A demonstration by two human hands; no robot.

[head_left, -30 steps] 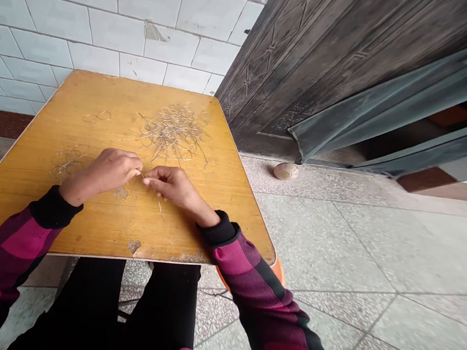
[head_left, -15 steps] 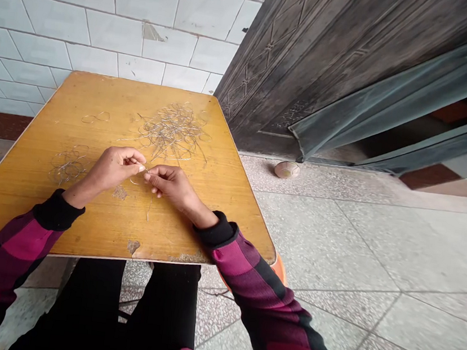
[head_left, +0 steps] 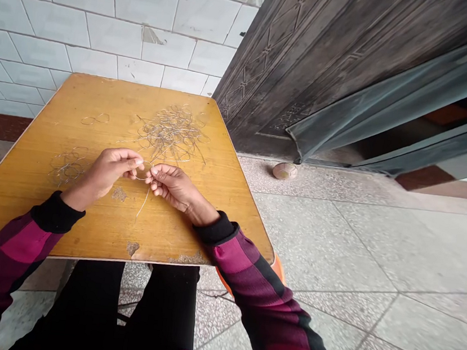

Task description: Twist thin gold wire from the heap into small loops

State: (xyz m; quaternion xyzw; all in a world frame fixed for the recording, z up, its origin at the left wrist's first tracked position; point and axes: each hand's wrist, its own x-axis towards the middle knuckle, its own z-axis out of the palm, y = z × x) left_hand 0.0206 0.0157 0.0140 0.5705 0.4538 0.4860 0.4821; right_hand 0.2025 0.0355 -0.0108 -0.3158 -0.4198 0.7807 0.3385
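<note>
My left hand (head_left: pixel 108 171) and my right hand (head_left: pixel 172 186) meet above the middle of a worn yellow wooden table (head_left: pixel 25 172). Both pinch one thin piece of wire (head_left: pixel 142 198), which curves in a small loop between the fingertips and trails a loose end down toward me. A tangled pile of wire pieces (head_left: pixel 171 127) lies just beyond the hands. A smaller heap of bent wire loops (head_left: pixel 68 163) rests to the left of my left hand. A lone looped wire (head_left: pixel 95 119) lies at the far left of the table.
A white tiled wall (head_left: pixel 108 17) stands behind the table. A dark metal door (head_left: pixel 336 63) runs along the right. A small ball (head_left: pixel 285 171) lies on the stone floor by the door. My legs are under the table's near edge.
The hands have drawn slightly apart, and the wire between them has bent into a small loop. Its loose end now hangs longer toward me.
</note>
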